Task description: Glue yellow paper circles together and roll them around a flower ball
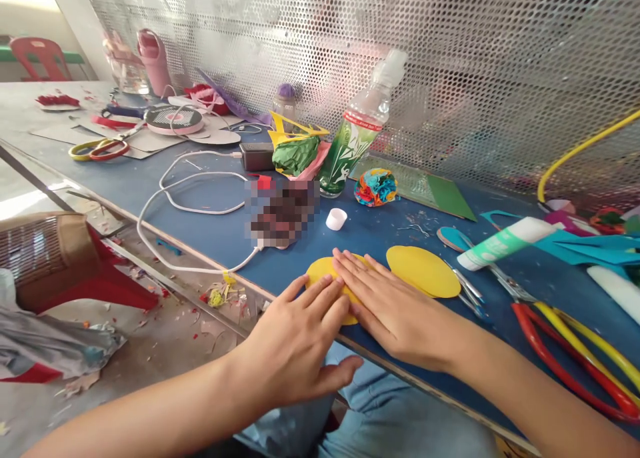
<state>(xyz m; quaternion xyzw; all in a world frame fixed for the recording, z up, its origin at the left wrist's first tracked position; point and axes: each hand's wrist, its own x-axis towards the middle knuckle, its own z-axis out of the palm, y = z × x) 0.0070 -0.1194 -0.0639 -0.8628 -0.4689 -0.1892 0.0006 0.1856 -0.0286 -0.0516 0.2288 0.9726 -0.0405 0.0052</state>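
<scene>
My left hand [295,341] and my right hand [393,308] lie flat, fingers stretched out, on a yellow paper circle [320,271] at the near edge of the blue table [210,231]. Both palms press the circle and hide most of it. A second yellow paper circle [423,270] lies just right of my right hand, not touched. Neither hand holds anything.
Red and yellow scissors [575,331] and a glue tube [505,243] lie at the right. A green bottle [357,135], its white cap [336,219], a coloured paper flower [375,187], a white cable [190,205] and other scissors [100,148] lie farther back. Perforated metal wall behind.
</scene>
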